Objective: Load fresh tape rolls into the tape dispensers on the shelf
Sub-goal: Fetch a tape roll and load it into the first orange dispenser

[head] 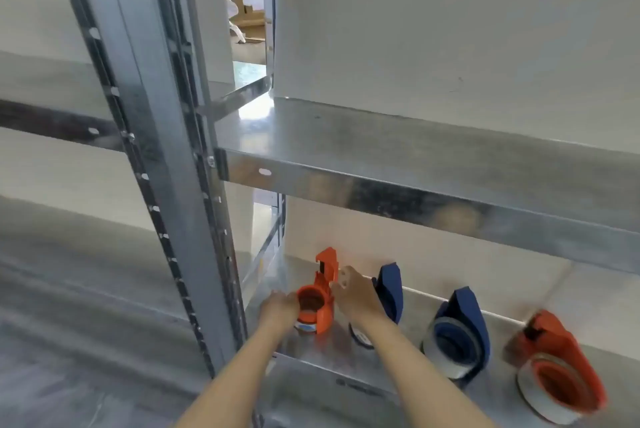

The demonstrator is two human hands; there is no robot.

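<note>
Both forearms reach to the lower shelf [346, 355]: left hand [278, 310] grips the orange dispenser [320, 303] by its round end, right hand [356, 296] pinches a pale tape end [345, 278] at its neck. Best to hold the body steady and draw the tape straight over the cutter, avoiding twists.

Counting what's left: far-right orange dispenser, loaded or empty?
Loaded. The far-right orange dispenser has a whitish tape roll around its hub. Blurred there; how full the roll is, cannot tell.
</note>
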